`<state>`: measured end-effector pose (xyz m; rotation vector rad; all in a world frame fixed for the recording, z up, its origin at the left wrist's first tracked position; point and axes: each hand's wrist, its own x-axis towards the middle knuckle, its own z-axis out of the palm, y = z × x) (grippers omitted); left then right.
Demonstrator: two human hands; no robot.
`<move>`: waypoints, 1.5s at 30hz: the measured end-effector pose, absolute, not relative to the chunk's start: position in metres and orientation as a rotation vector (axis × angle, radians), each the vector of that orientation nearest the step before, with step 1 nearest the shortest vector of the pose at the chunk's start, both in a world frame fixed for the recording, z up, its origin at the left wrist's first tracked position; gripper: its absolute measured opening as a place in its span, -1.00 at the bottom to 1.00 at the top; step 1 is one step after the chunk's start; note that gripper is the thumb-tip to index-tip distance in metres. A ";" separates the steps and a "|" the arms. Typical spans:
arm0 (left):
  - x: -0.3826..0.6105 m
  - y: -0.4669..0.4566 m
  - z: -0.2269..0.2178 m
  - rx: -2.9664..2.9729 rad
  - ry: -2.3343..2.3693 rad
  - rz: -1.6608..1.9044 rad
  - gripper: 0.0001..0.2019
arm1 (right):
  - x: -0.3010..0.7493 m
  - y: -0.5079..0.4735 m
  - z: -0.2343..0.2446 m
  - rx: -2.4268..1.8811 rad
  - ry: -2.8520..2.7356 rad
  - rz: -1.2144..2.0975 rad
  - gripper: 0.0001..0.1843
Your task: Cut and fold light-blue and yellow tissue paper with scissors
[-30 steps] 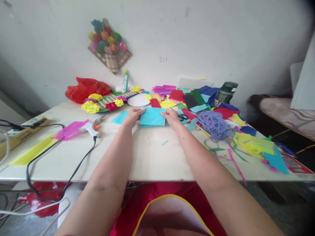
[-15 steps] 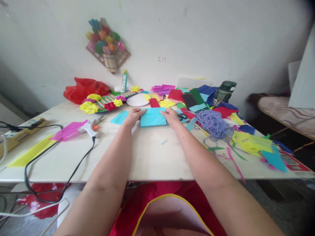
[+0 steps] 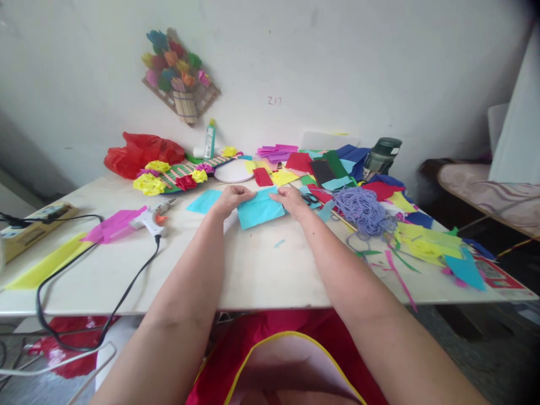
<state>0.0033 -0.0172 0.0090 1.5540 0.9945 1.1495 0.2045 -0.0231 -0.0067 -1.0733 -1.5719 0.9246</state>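
A sheet of light blue crepe paper (image 3: 260,211) is held between my two hands, just above the table. My left hand (image 3: 233,199) pinches its upper left corner. At its upper right edge, my right hand (image 3: 291,200) has thumb and fingers closed on the same sheet. The sheet hangs tilted, its lower left corner dipping lowest. Another piece of blue paper (image 3: 204,201) lies to the left of my left hand. Black-handled scissors (image 3: 311,198) lie just beyond my right hand, partly covered by paper.
A white glue gun (image 3: 151,221) with a black cord lies at left, near a power strip (image 3: 37,225). Purple yarn (image 3: 360,209) and paper scraps cover the right side. A flower-decorated green craft (image 3: 181,175) and a dark bottle (image 3: 383,156) stand farther back.
The blue sheet has turned from nearly level to slanted, its lower left corner now lower. Both hands keep their pinch, and the camera view has shifted slightly.
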 end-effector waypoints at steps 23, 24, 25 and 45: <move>0.017 -0.008 -0.001 1.175 0.785 1.424 -0.73 | 0.192 -0.016 -0.014 -0.993 -1.216 1.109 -0.81; 0.016 -0.010 -0.001 1.170 0.757 1.380 -0.73 | 0.194 -0.015 -0.013 -0.991 -1.206 1.086 -0.80; 0.015 -0.010 -0.001 1.167 0.732 1.341 -0.73 | 0.195 -0.015 -0.012 -0.985 -1.199 1.078 -0.80; 0.024 -0.014 -0.010 1.075 0.747 1.047 -0.70 | 0.206 -0.019 -0.007 -1.061 -1.390 1.165 -0.67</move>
